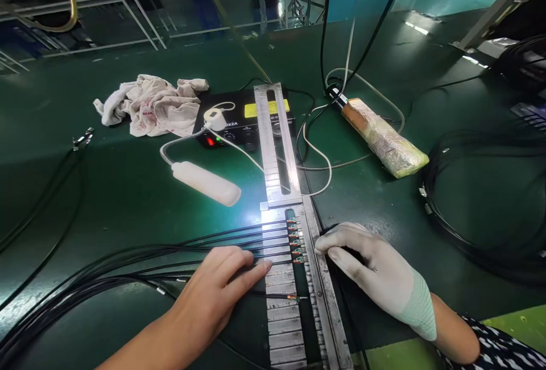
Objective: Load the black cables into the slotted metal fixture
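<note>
My left hand (217, 284) is bare, with thumb and fingers closed around a black cable (279, 262) lying across a slotted metal fixture (284, 327). Several cables sit side by side in its grooves, and their stripped ends show small coloured wires (295, 235) over the long slot. One more cable end (292, 297) lies lower on the fixture, apart from the others. My right hand (375, 270), in a white glove with a green cuff, has thumb and index finger closed at the edge of the metal bar (319, 279) along the fixture's right side.
A white lamp (207, 183) lights the fixture from the left. Behind it are a black control box (239, 134) and a crumpled cloth (156, 105). A soldering iron with a wrapped handle (384, 136) lies back right. Coiled black cables (452, 227) are at far right.
</note>
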Demonstrator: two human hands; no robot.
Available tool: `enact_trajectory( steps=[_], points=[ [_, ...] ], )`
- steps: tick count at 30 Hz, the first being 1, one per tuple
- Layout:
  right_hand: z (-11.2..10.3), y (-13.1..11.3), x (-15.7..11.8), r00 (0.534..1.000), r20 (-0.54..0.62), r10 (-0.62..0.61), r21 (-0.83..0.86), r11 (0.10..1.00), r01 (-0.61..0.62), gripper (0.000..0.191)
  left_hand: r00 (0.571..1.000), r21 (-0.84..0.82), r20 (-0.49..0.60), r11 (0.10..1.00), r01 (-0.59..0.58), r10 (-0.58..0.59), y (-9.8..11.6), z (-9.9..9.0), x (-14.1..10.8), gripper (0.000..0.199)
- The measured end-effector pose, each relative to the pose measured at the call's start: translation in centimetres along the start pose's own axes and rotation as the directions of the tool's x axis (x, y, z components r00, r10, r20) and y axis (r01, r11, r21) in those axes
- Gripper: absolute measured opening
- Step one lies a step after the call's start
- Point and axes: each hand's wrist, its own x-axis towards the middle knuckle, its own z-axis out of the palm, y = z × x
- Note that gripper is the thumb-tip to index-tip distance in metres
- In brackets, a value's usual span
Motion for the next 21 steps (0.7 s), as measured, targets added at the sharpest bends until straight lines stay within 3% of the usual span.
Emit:
enact_trajectory(
  steps=[2, 5, 11, 14, 18, 21],
  points=[
    [0.0, 0.1, 0.0, 1.000, 0.005, 0.000, 0.003, 1.000, 0.000, 0.020, 0.998, 0.091, -0.045, 0.995, 0.041, -0.037, 0.4, 0.3, -0.5, 0.048],
    [0.0, 0.2, 0.0, 1.000, 0.003, 0.003, -0.004, 1.000, -0.003, 0.021, 0.997, 0.128, 0.005, 0.989, 0.070, -0.071, 1.1, 0.3, -0.8, 0.053],
    [0.1, 0.4, -0.5, 1.000, 0.004, 0.023, -0.003, 1.000, -0.023, 0.021, 0.987, -0.139, 0.127, 0.984, 0.115, -0.097, 2.6, -0.7, -0.3, 0.034],
    [0.1, 0.4, -0.6, 1.000, -0.001, 0.015, -0.003, 1.000, -0.015, 0.021, 0.984, -0.278, 0.132, 0.949, 0.149, -0.116, 2.5, -0.7, -0.5, 0.024],
    [0.2, 0.3, -0.4, 1.000, -0.008, 0.014, 0.002, 1.000, -0.014, 0.020, 0.992, -0.283, 0.087, 0.953, 0.108, -0.087, 1.9, -0.5, -0.7, 0.036],
    [0.2, 0.4, -0.4, 1.000, -0.011, 0.007, 0.010, 1.000, -0.007, 0.019, 0.991, -0.241, 0.119, 0.966, 0.094, -0.067, 1.6, -0.5, -0.5, 0.042]
  ],
)
